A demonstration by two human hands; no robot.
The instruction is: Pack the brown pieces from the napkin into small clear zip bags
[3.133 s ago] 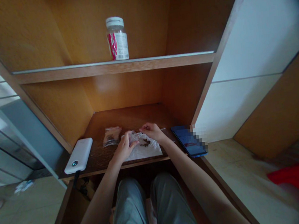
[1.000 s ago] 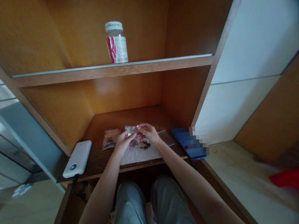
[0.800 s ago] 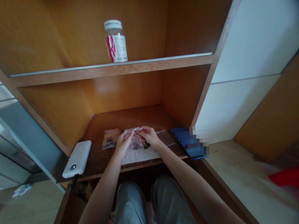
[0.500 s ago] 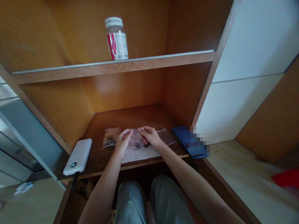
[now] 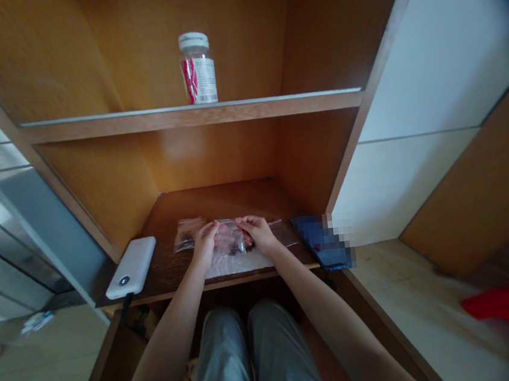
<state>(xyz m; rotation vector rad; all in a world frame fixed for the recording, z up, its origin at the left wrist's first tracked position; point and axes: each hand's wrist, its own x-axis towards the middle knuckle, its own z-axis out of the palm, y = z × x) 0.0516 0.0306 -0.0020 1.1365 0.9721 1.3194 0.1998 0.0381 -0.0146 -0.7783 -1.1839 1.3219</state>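
Note:
A small clear plastic bag [image 5: 230, 236] is stretched between my two hands above the desk. My left hand [image 5: 205, 242] pinches its upper left corner, and my right hand [image 5: 258, 232] pinches the upper right one. Small dark bits show at the bag's lower part, but whether they lie inside it or behind it I cannot tell. Beneath spreads a white sheet [image 5: 237, 266]. Left of my left hand lies another clear bag [image 5: 185, 237] with dark small pieces in it. A flat clear bag [image 5: 283, 233] lies just right of my right hand.
A white power bank [image 5: 132, 267] with a black cable lies at the desk's left. On the right edge rests a dark blue phone [image 5: 322, 241], partly pixelated. A white-capped bottle [image 5: 197, 69] stands on the upper shelf [image 5: 201, 116]. My knees are under the desk.
My hands have drawn slightly apart, and the bag between them looks wider and flatter. The view has shifted a little; the other things lie as before.

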